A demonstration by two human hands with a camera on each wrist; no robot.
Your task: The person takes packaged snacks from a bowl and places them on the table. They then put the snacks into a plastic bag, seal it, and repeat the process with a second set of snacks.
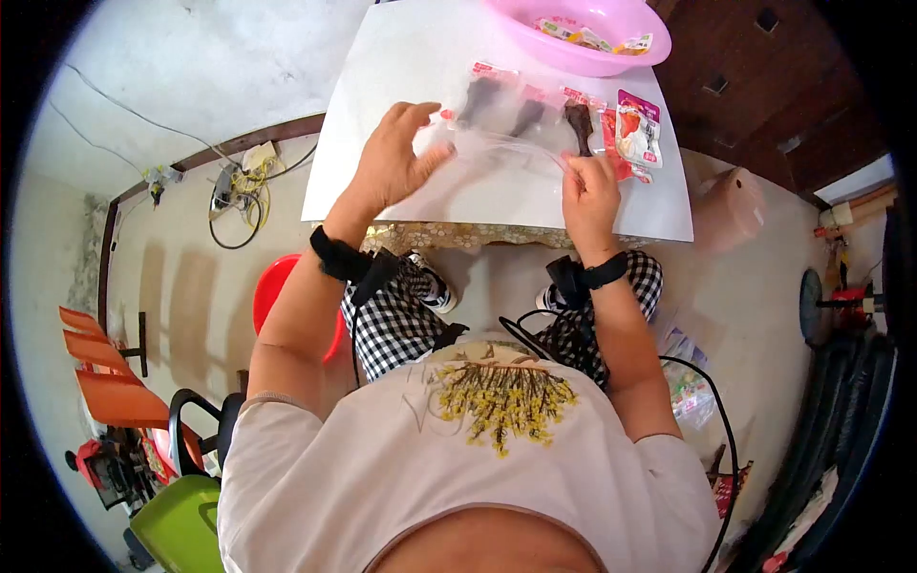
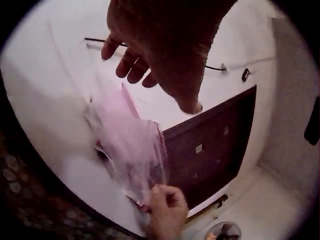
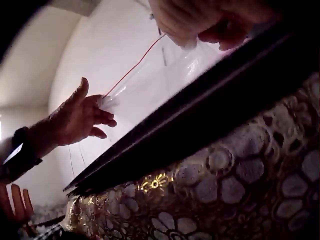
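Note:
A clear plastic bag (image 1: 504, 143) with a thin red line along its edge stretches over the white tabletop between the hands. My right hand (image 1: 590, 196) pinches its near right edge, fingers curled. At the bag's other end is my left hand (image 1: 396, 158), its fingers spread and thumb apart. In the right wrist view, the bag's corner overlaps the fingers of the left hand (image 3: 82, 117). Behind the bag lie packets with dark contents, one (image 1: 482, 94) at the left and one (image 1: 579, 119) at the right. A purple-and-white packet (image 1: 638, 129) lies beyond the right hand.
A pink basin (image 1: 583, 53) holding several small packets stands at the table's far right. A red stool (image 1: 275, 291) is below the left forearm. Orange chairs (image 1: 119, 396) line the left side. A pinkish bin (image 1: 731, 208) stands right of the table. Black cables run from both wrists.

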